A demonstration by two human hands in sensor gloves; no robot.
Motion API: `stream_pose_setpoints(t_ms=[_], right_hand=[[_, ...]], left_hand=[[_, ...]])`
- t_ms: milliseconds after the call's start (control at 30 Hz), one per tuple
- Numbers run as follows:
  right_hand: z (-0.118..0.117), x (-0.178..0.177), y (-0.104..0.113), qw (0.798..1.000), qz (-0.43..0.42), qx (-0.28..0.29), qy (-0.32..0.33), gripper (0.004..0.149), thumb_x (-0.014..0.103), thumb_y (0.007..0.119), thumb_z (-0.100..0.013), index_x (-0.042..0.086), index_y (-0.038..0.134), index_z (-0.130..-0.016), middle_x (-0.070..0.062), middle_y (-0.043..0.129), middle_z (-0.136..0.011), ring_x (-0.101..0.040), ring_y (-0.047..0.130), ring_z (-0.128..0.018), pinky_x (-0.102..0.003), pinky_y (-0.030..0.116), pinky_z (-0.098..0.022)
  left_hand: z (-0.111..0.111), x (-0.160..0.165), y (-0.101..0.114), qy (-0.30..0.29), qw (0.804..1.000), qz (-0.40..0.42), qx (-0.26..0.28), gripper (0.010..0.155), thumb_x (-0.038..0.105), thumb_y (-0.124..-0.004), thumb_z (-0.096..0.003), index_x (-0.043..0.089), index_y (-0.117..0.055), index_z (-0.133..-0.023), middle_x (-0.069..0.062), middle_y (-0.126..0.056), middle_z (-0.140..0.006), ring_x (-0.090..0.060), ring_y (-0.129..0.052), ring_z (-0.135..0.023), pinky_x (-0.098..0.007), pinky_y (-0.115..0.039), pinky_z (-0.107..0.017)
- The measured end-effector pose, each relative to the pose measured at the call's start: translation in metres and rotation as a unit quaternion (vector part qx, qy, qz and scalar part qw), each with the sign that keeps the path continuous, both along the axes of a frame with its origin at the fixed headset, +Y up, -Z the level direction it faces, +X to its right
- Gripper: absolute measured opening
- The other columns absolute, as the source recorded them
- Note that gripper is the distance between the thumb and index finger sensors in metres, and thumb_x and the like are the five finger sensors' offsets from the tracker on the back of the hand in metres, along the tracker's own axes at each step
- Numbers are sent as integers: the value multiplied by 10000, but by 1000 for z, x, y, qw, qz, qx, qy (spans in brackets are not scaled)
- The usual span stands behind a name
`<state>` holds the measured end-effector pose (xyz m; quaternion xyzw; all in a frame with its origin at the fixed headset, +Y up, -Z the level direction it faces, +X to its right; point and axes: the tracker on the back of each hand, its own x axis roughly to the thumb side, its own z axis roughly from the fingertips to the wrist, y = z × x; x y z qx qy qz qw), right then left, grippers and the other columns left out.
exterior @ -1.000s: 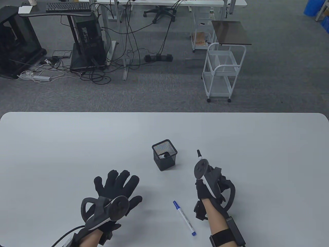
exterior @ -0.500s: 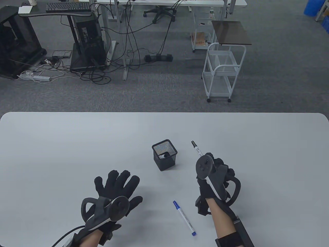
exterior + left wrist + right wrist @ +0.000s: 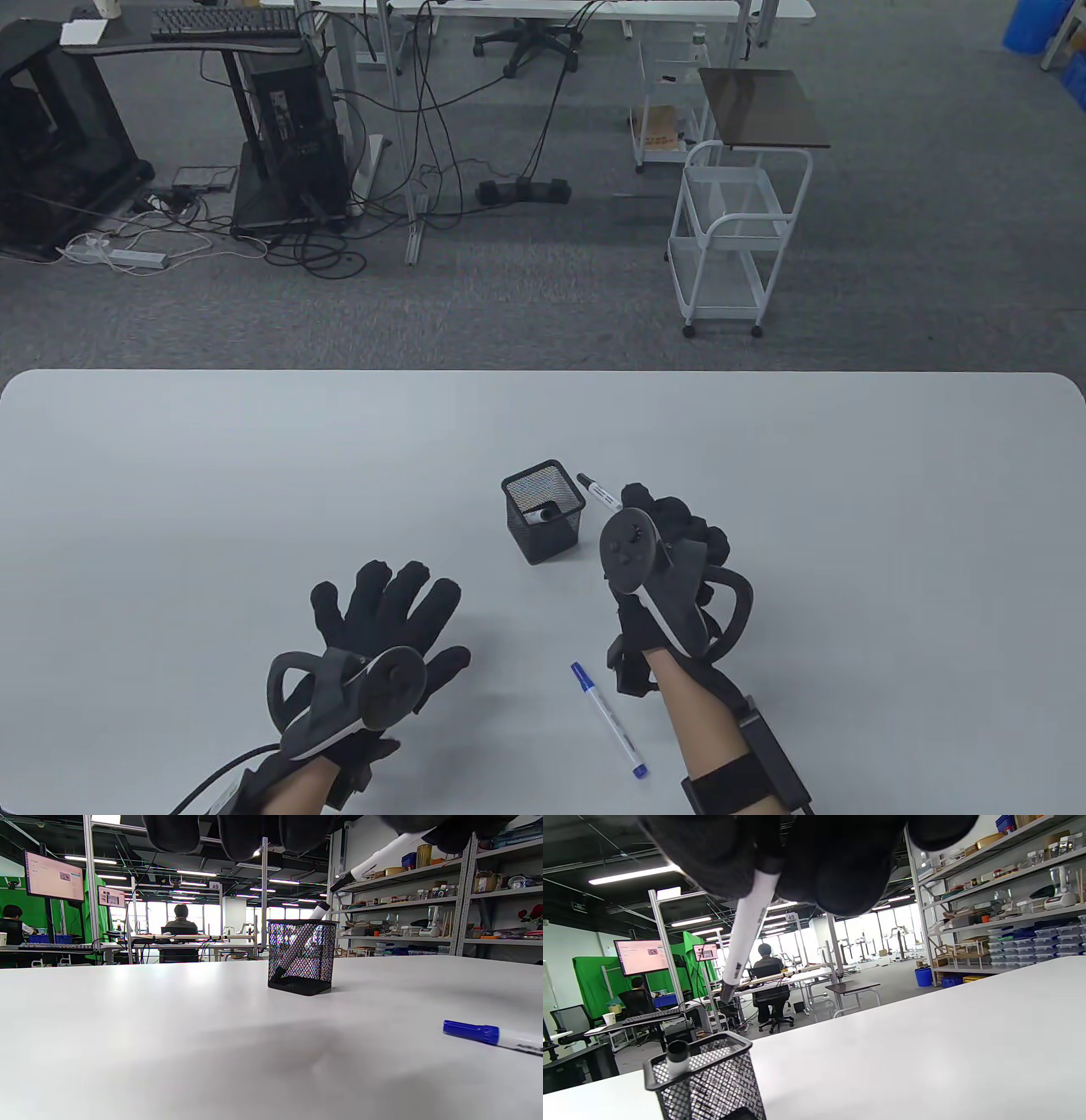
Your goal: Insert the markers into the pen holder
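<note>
Gripping a black-capped marker (image 3: 599,491), the right hand (image 3: 670,552) sits just right of the pen holder (image 3: 544,511) in the table view, above the white table (image 3: 254,475). Its fingers (image 3: 840,866) are curled around the marker's barrel; the capped end sticks out toward the holder's rim, tilted, and in the right wrist view that tip (image 3: 726,995) hangs above the mesh opening, not inside it. In the left wrist view the held marker (image 3: 373,859) slants down from the upper right, its dark tip above and to the right of the holder (image 3: 302,957).

Holder: black wire mesh, square, upright, near the table's middle. One marker (image 3: 297,942) already stands inside it, leaning, its black cap poking over the rim; the same marker (image 3: 678,1060) shows at the holder's near corner in the right wrist view.

Left hand (image 3: 382,628): lies palm down on the table to the left of the holder and nearer the person, fingers spread wide and holding nothing. Its fingertips (image 3: 242,834) hang in at the top of the left wrist view.

A blue-capped marker (image 3: 608,720) lies flat on the table between the two hands, near the front edge, well apart from the holder, blue cap pointing toward the far side
</note>
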<state>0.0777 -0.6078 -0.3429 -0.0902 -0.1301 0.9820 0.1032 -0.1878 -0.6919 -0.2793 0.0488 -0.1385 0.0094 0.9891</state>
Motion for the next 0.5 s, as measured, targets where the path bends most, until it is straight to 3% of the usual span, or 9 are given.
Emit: stream_pose_setpoints(t_ms=[500], right_hand=[[-12,-27,-18,1000,24,-6,15,468,387,746,-619,228,682,-1055,-116,789,-956,-311,874,-812,-645,510,-700]], left_hand=[[0,0,0,1,1000,-2,-2,716,712,-509,-553,457,-382,-1211,11,-364,-1343,-480,-375,-1258,-808,-253,-767]])
